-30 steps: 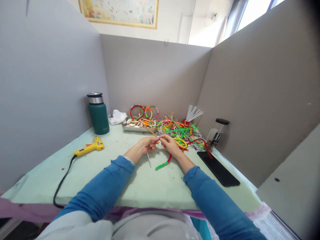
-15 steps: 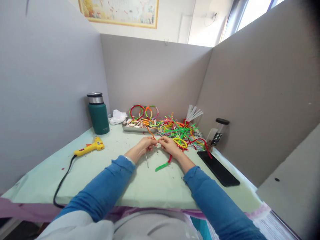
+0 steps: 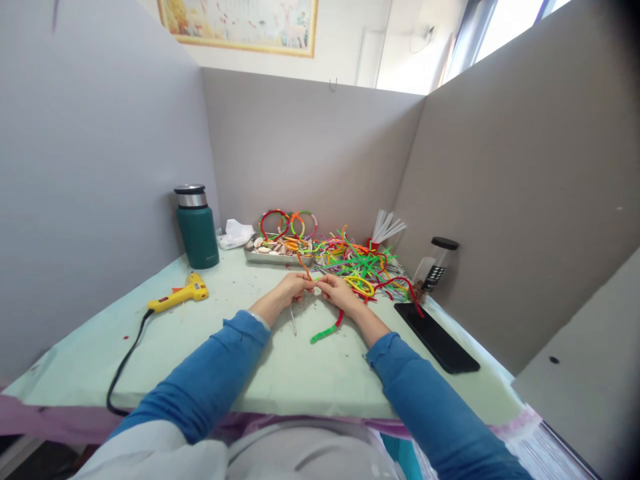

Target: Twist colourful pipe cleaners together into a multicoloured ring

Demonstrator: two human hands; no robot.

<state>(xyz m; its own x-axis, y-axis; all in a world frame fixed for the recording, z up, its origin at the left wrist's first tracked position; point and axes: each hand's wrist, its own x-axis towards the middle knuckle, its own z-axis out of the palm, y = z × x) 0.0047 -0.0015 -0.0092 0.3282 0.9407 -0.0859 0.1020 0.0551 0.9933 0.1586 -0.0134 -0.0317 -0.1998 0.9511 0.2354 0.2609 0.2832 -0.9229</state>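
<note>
Close together over the middle of the table, my left hand (image 3: 296, 287) and my right hand (image 3: 334, 289) meet fingertip to fingertip, both closed in a pinch. An orange pipe cleaner (image 3: 303, 265) sticks up from between them, with a bit of light green at the fingertips. Below my left hand a thin pale wire end (image 3: 293, 321) hangs down. From under my right hand comes a red and green pipe-cleaner piece (image 3: 325, 334), its green end toward me. How these parts join is hidden by the fingers.
Behind my hands lie a metal tray (image 3: 280, 259) of shells, pipe-cleaner rings (image 3: 274, 213) and a heap of coloured pipe cleaners (image 3: 367, 263). A yellow glue gun (image 3: 180, 295) and green bottle (image 3: 197, 230) stand left; a black phone (image 3: 437, 339) and clear jar (image 3: 436, 263) are right.
The orange pipe cleaner's upper end has shifted slightly to the right, and the thin wire end has swung a little left. Both hands stay in nearly the same place.
</note>
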